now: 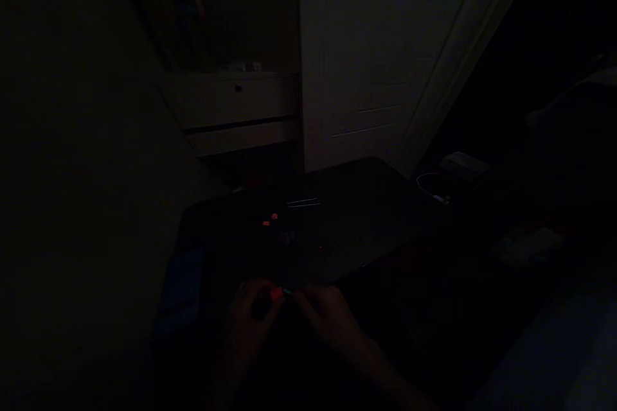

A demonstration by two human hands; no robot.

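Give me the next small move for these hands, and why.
Probably steady the red piece with the left hand and gently align the green piece with the right hand: their ends appear to meet, but darkness hides whether they are joined.

Looks like a room in somebody's home to me, though it's super dark so I can't say which room. Top middle there's a pale panelled door or cabinet front (366,45), and just left of it some plain drawers (260,103) with a dark round knob or keyhole (238,88). Below those sits a small dark table (357,205) with rounded corners, and there's a thin white cable (418,184) looping around at the right. Pretty homey furniture, honestly.
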